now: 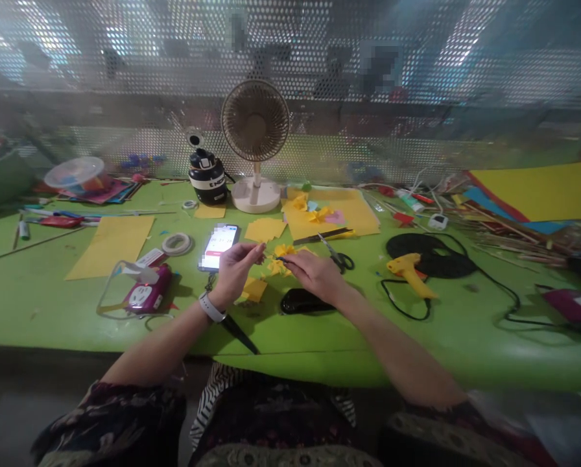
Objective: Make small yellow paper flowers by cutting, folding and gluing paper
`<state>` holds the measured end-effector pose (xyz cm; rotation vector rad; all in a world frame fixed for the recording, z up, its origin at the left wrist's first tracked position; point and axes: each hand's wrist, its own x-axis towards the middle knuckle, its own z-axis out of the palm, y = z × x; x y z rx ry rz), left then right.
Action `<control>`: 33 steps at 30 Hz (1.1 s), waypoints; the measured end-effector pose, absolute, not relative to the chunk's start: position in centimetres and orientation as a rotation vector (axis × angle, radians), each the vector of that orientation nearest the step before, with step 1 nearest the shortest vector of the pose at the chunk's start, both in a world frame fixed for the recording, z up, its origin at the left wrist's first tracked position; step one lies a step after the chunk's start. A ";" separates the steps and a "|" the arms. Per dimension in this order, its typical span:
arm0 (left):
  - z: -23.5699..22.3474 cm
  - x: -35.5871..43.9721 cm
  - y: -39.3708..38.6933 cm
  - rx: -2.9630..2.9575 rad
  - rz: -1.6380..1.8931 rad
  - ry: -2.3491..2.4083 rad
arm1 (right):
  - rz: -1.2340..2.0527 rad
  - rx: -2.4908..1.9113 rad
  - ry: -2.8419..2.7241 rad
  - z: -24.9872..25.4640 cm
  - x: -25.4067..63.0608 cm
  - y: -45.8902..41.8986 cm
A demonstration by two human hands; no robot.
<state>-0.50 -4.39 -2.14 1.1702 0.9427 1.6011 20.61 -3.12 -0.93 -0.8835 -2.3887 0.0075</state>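
Observation:
My left hand (pixel 236 269) is closed in a pinch above the green table, just right of the phone (pixel 221 245); what its fingertips hold is too small to make out. Facing it, my right hand (pixel 314 275) also pinches, with a tiny bluish bit showing at its fingertips. Yellow paper flowers (pixel 284 250) lie behind and between the fingertips, partly covered. Below the hands are small yellow paper squares (pixel 254 289) and a black case (pixel 304 301). Scissors (pixel 340 258) rest open beyond my right hand.
A fan (pixel 256 123) and a dark bottle (pixel 207 178) stand at the back. On the right, a yellow glue gun (pixel 410 272) lies with its cord near a black coil (pixel 446 256). A purple power socket (pixel 148 290) and a tape roll (pixel 177 244) are on the left.

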 end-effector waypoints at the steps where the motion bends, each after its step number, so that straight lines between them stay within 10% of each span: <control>1: -2.2 -0.5 -4.4 1.168 1.602 0.936 | 0.013 -0.889 -2.389 -0.9 20.6 -3.1; 22: -3.0 -1.6 -3.3 1.131 1.462 1.006 | 0.277 -1.835 -2.345 0.4 24.0 0.6; 33: -2.8 -1.0 -3.9 1.293 1.260 1.102 | 0.077 -1.462 -2.374 -0.6 22.7 -0.5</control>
